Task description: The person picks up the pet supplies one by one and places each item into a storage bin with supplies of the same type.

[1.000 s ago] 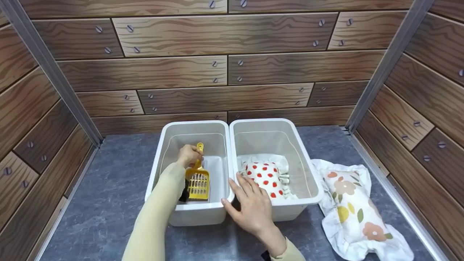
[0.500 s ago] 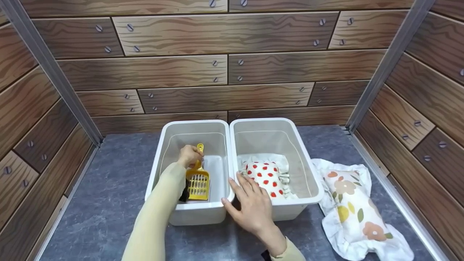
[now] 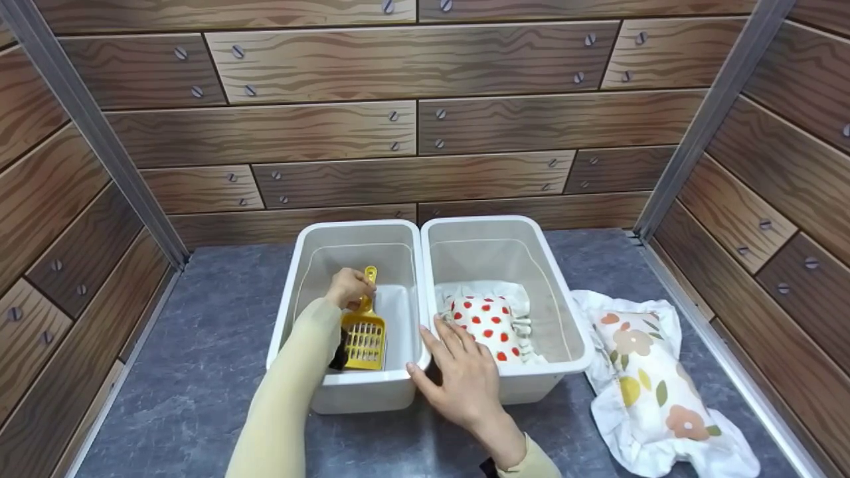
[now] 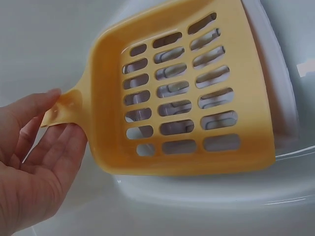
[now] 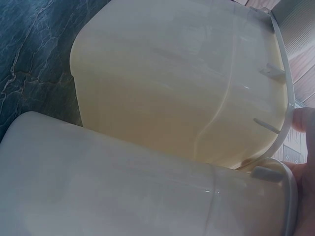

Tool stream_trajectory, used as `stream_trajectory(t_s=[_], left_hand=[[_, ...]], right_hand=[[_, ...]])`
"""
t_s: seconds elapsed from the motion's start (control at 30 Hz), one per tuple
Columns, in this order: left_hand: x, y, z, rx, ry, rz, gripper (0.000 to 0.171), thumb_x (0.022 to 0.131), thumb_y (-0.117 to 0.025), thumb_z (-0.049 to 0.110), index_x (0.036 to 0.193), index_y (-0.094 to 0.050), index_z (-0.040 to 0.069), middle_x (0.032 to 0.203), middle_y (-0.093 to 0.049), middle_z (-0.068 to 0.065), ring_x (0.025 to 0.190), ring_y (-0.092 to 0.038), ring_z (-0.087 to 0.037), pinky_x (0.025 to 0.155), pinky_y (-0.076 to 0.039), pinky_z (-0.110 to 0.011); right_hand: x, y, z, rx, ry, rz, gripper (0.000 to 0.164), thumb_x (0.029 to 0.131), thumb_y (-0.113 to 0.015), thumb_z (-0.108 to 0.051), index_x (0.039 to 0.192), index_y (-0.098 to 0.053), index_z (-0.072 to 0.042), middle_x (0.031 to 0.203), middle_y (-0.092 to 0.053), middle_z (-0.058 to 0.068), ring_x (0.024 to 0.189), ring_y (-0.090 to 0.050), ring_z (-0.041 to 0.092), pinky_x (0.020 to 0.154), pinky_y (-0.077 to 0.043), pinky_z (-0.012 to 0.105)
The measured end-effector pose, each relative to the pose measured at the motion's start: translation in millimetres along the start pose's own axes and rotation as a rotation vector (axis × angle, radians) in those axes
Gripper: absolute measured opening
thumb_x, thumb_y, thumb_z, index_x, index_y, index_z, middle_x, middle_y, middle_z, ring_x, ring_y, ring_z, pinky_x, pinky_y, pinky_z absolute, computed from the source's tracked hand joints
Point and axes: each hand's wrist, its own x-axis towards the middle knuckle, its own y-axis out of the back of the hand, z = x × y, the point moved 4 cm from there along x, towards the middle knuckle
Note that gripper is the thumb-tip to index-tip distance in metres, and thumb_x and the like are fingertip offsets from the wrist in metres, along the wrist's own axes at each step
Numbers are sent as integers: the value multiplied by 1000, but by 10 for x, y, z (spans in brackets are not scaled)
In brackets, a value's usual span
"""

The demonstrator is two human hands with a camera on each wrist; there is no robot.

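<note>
Inside the left light-grey bin, my left hand pinches the handle of a yellow litter scoop. In the left wrist view, the thumb of this hand lies over the handle and the fingers under it. The slotted pan faces up near the bin's floor, and a white edge shows past its front lip. My right hand rests with spread fingers on the touching front rims of both bins. The right bin holds a white cushion with red strawberries, partly hidden behind that hand.
A white frilled cushion with flower print lies right of the bins, against the right one. Dark grey marbled tabletop spreads around them. Wood-print walls enclose the back and both sides, with metal strips along the edges.
My left hand has shifted the scoop slightly right and nearer to me within the left bin. The right hand, both bins and both cushions have stayed in place.
</note>
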Motion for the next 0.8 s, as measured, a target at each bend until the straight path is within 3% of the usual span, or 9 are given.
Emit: stream_trajectory(t_s=[0.47,0.8], left_hand=[[20,-5,-26,22,24,-32,10,81,-68,-3,75,-64,4,75,-56,-5,58,-58,-17,60,-56,-33],[29,-14,-55,48,53,-37,14,81,-68,-4,73,-60,5,75,-58,-8,59,-59,-18,62,-57,-33]], right_hand=[[3,5,2,0,-21,-51,58,91,-57,-55,137,-58,-21,144,-53,4,125,-52,28,91,-46,48],[0,5,-2,0,-17,-34,57,90,-58,-55,136,-60,-21,143,-53,4,125,-53,28,90,-46,48]])
